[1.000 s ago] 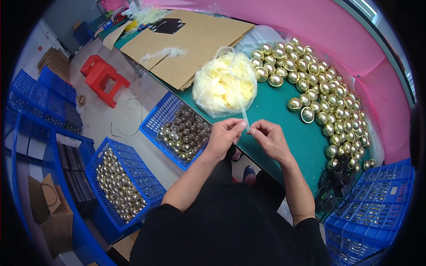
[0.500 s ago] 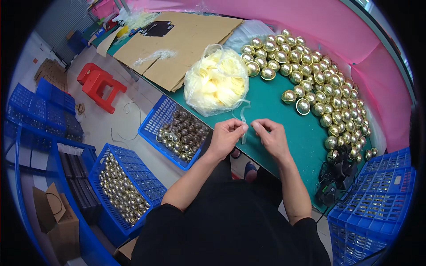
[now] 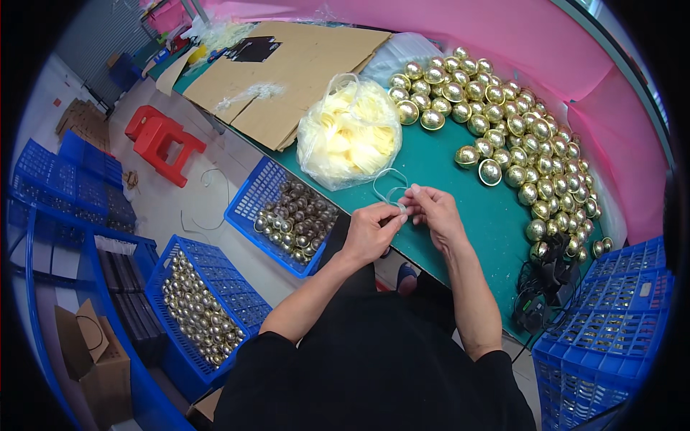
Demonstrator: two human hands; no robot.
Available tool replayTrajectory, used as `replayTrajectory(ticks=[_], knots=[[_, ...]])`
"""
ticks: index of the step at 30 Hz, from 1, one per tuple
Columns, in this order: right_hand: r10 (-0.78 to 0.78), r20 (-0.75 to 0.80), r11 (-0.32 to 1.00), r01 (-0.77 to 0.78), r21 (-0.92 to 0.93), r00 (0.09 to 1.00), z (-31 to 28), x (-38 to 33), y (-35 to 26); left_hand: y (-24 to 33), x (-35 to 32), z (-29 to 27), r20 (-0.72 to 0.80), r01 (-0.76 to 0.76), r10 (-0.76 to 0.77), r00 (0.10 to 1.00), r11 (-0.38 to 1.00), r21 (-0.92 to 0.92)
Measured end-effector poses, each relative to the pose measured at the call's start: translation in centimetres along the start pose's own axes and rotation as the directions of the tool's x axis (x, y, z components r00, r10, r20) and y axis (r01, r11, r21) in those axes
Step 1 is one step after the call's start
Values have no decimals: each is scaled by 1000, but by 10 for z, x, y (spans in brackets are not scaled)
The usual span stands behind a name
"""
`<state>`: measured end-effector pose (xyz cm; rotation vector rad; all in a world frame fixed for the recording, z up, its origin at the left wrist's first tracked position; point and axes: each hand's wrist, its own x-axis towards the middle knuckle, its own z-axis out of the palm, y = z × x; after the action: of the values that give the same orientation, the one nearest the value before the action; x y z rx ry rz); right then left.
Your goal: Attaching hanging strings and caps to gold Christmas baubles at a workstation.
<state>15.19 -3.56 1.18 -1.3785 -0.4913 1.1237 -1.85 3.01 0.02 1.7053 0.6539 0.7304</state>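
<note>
My left hand [image 3: 371, 230] and my right hand [image 3: 430, 208] meet above the near edge of the green table [image 3: 460, 194]. Together their fingertips pinch a thin pale ribbon loop [image 3: 389, 185] that curls up between them. Just beyond the hands lies a clear plastic bag of pale yellow ribbon pieces [image 3: 348, 136]. Many shiny gold half-balls [image 3: 503, 115] are heaped on the table to the right of the bag, none touched by either hand.
A blue crate of gold balls [image 3: 287, 215] stands on the floor left of my knees, another blue crate [image 3: 201, 309] nearer. Flat cardboard [image 3: 302, 65] covers the table's far left. Stacked blue crates [image 3: 611, 323] at right, a red stool [image 3: 162, 140] on the floor.
The strip that was held straight up between my fingers now curls into a loop. My hands stay together at the table edge; the view has shifted slightly.
</note>
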Motion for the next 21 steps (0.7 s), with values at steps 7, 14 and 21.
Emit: replayTrajectory(ticks=[7, 14, 21], knots=[[-5, 166, 1000, 1, 23, 986, 1, -8, -3, 2, -5, 5, 63, -104, 100, 993, 992, 73], [-143, 72, 974, 127, 188, 987, -18, -10, -3, -1, 12, -7, -49, -399, 444, 895, 843, 360], [-285, -113, 853, 306, 422, 952, -68, -26, -16, -35, 16, -20, 235, -436, 373, 898, 678, 592]])
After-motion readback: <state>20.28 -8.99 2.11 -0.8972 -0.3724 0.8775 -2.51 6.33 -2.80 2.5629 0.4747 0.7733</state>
